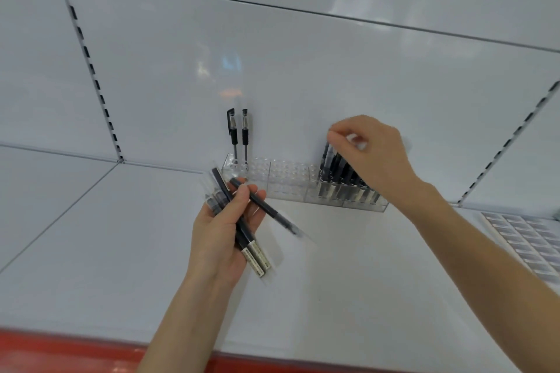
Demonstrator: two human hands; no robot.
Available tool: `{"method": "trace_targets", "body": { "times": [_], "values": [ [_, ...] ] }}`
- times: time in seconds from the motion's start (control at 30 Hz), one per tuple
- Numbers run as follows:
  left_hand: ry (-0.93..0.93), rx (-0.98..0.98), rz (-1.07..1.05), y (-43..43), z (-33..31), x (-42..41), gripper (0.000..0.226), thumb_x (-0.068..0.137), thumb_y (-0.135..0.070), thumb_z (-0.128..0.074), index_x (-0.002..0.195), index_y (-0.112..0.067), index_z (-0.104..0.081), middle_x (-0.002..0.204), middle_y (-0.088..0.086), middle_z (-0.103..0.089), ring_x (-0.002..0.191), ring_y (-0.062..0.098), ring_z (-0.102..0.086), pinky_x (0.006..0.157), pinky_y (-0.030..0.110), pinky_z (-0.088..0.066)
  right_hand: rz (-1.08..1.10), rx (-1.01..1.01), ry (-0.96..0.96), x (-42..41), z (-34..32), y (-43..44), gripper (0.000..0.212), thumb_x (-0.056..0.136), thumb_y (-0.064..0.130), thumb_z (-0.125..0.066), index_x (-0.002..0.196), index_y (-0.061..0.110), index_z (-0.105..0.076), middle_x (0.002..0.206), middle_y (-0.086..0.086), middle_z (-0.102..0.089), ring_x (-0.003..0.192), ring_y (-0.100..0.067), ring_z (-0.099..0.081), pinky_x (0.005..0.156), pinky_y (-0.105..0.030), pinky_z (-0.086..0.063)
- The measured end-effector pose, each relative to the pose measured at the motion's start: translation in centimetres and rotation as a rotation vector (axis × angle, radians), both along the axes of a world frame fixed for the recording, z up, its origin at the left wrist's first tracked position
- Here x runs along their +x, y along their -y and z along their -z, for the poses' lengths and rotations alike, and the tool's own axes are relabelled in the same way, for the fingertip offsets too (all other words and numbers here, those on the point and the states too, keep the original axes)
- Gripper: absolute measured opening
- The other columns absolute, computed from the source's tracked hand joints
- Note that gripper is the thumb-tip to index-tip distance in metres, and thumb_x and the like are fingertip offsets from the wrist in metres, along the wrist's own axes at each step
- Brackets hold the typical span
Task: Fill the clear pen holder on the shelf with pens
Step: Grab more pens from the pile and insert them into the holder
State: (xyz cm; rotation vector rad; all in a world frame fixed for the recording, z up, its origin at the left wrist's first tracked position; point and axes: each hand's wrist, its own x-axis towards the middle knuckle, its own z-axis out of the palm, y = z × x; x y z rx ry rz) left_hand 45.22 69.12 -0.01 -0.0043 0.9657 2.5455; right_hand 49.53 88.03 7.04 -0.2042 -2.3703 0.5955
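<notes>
The clear pen holder [288, 180] stands at the back of the white shelf, against the rear wall. Two black pens [239, 136] stand upright in its left end. Its right end holds several dark pens [339, 172] packed close together. My right hand [372, 154] hovers over that right group and pinches the top of one pen there between thumb and fingertips. In front of the holder's left part, my left hand [224, 227] grips a bundle of several dark pens [242, 221] in clear sleeves, one of them sticking out to the right.
The white shelf [121, 236] has a red front edge [60, 351] below. A white tray of small grey items [527, 239] lies at the far right. Slotted uprights [88, 54] run up the rear wall on both sides.
</notes>
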Motion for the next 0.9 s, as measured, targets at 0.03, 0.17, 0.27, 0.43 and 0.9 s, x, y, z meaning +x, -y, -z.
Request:
{"method": "trace_targets", "body": {
  "times": [0.03,0.17,0.27,0.43,0.9],
  "values": [
    [-0.015,0.01,0.001,0.0,0.0,0.0,0.01,0.088,-0.003,-0.053,0.091,-0.008,-0.061,0.068,0.002,-0.069,0.07,0.015,-0.07,0.071,0.027,-0.058,-0.052,-0.107,0.06,0.6,0.1,1.1,0.013,0.086,0.021,-0.061,0.078,0.013,-0.067,0.079,0.004,-0.067,0.077,-0.007,-0.058,0.07,-0.01,-0.041],
    [-0.046,0.045,0.012,-0.4,-0.2,0.3,0.011,0.089,-0.002,-0.051,0.092,-0.008,-0.059,0.072,0.005,-0.068,0.071,0.015,-0.069,0.072,0.027,-0.058,-0.244,-0.192,0.443,1.9,1.3,4.3,0.012,0.081,0.031,-0.065,0.074,0.022,-0.067,0.068,0.007,-0.067,0.064,-0.001,-0.06,0.065,-0.014,-0.046],
    [-0.061,0.053,-0.009,-0.3,-0.4,0.3,0.011,0.089,-0.002,-0.051,0.091,-0.008,-0.059,0.072,0.003,-0.069,0.073,0.014,-0.069,0.073,0.027,-0.058,-0.333,-0.305,0.636,2.3,2.1,4.8,0.01,0.081,0.026,-0.067,0.086,0.018,-0.066,0.076,-0.001,-0.072,0.072,-0.015,-0.069,0.065,-0.029,-0.051],
    [-0.065,-0.072,-0.097,0.2,0.0,0.0,0.011,0.089,-0.007,-0.053,0.09,-0.016,-0.058,0.083,0.003,-0.072,0.078,0.013,-0.072,0.077,0.031,-0.056,-0.259,-0.493,0.433,1.9,1.6,3.8,0.01,0.077,0.016,-0.071,0.079,0.017,-0.061,0.056,0.005,-0.066,0.05,-0.007,-0.061,0.05,-0.018,-0.048],
    [-0.01,-0.206,-0.055,1.2,0.4,-0.3,0.012,0.095,-0.011,-0.047,0.09,-0.013,-0.057,0.065,0.002,-0.057,0.052,0.011,-0.055,0.057,0.026,-0.056,0.074,-0.023,0.079,-2.6,-4.5,-3.9,0.019,0.081,0.021,-0.067,0.095,0.01,-0.061,0.086,-0.007,-0.061,0.081,-0.019,-0.057,0.075,-0.025,-0.041]
  ]
}}
